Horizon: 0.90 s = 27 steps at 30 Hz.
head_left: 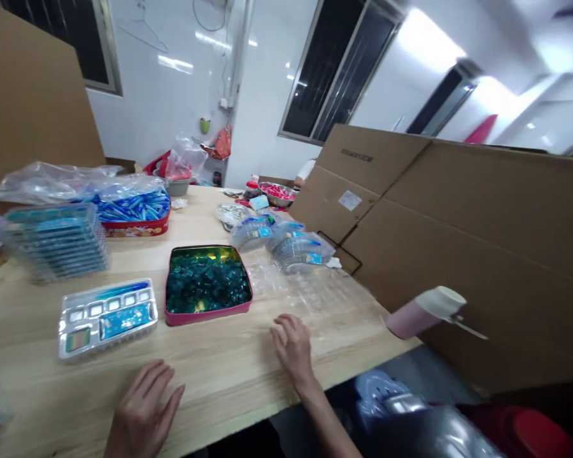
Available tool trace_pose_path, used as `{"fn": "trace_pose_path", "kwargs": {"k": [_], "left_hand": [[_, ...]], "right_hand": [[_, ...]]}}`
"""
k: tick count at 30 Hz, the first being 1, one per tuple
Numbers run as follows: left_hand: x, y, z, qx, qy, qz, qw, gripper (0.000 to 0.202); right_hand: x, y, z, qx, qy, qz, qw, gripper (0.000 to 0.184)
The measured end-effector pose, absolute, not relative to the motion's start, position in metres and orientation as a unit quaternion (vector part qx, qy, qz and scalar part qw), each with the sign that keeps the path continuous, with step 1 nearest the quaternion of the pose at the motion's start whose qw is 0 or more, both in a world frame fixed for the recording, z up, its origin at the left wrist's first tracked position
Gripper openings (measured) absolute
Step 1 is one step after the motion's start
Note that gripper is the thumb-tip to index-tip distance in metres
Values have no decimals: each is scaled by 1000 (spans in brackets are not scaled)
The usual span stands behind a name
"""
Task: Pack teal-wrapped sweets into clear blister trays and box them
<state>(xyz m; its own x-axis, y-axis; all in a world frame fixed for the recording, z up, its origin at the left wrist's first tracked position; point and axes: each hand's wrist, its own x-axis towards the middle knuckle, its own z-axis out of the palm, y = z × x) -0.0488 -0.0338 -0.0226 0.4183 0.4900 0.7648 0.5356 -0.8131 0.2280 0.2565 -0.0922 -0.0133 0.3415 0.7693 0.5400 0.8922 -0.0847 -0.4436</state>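
Left grip released and empty, palm down with fingers spread, placed at the near edge of a light wooden table. Right grip also empty, fingers only a little curved, resting further forward and to the right. Nothing clenched by either one.

Straight ahead, between both grips, a shallow square pink metal tray, filled with small dark teal-green pieces and with gold colour showing at some corners. Right grip apparently a little nearer to it, though the wide view made this hard to judge. Just beside the right fingers, a loose clear plastic blister sheet, its long axis running away toward the far right. Beyond it, curved clear plastic packs with blue labels.

Left of the pink tray, a flat silver-coloured plastic tray with a blue card. Behind that, a stack of clear trays with teal inserts, then a red tin holding blue elongated pieces under a clear plastic bag. Near the right table edge, a pink-and-white vacuum flask lying on its side, before brown cardboard sheets.
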Motion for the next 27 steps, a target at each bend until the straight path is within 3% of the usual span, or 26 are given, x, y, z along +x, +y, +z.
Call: {"fn": "trace_pose_path", "kwargs": {"k": [4,7,16,23,27], "left_hand": [[-29,-44,-30,-852,-285,-438,8,14],[-23,-46,-26,-858,-275,-434,4,15],[-11,-51,-16,-848,-278,-451,-16,15],[28,-65,-20,-912,-183,-353,-96,50],[51,-72,-29,-944,-153,-243,-162,68]], "right_hand": [[309,-88,-18,-786,-547,-155,244,18],[319,-79,-15,-786,-562,-147,214,19],[252,-111,-4,-661,-676,-116,303,24],[173,-136,-27,-520,-758,-11,394,15],[222,-125,-19,-606,-686,7,401,19]]}}
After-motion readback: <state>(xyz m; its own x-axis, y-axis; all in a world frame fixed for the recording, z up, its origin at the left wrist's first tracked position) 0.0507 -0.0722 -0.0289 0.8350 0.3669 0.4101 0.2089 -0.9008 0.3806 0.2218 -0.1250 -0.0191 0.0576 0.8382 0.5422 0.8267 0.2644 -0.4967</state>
